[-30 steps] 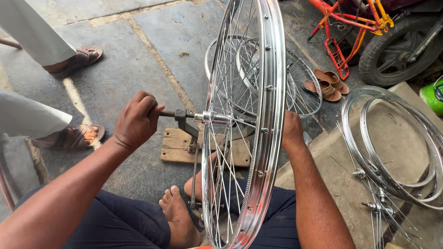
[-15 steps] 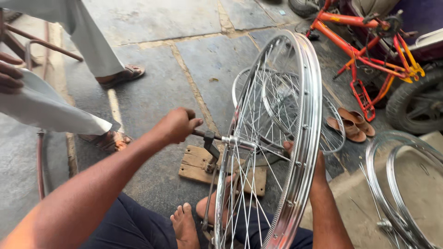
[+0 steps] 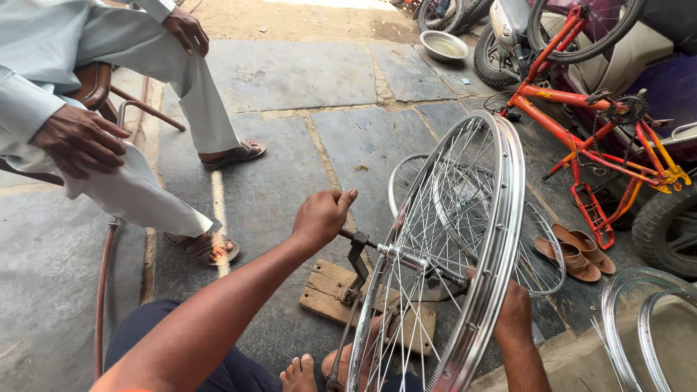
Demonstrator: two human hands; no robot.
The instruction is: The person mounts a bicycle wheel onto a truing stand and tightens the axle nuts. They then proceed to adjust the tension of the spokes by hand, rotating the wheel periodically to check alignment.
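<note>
Chrome spokes and a shiny steel rim make up the bicycle wheel (image 3: 443, 268) that stands upright on edge in the head view, filling the middle and the 5 o'clock part of the picture. Its axle (image 3: 414, 261) runs through a dark metal bracket (image 3: 356, 265) fixed to a wooden block (image 3: 330, 290) on the stone floor (image 3: 290, 80).

At the wheel's 9 o'clock side, the left hand (image 3: 321, 216) is curled into a closed fist around the near end of the axle, thumb pointing up. On the far side, at about 4 o'clock from the hub, the right hand (image 3: 514, 312) rests against the outer rim; its fingers lie behind the spokes and rim, so I cannot tell how they are set. The person's bare toes (image 3: 299, 372) show at 6 o'clock, just beside the bracket's foot.

Behind the wheel, a second spoked wheel (image 3: 541, 254) lies flat on the floor. A pair of brown sandals (image 3: 573, 254) sits at 3 o'clock, near it. Bare rims (image 3: 639, 334) are stacked at 4 o'clock. An orange bicycle frame (image 3: 595, 138) leans at 2 o'clock, with a metal bowl (image 3: 443, 45) at 12 o'clock.

At 10 o'clock another person sits on a chair (image 3: 94, 83) in pale clothes, one hand (image 3: 76, 141) on the knee, sandalled feet (image 3: 207, 247) on the floor, well apart from the wheel.
</note>
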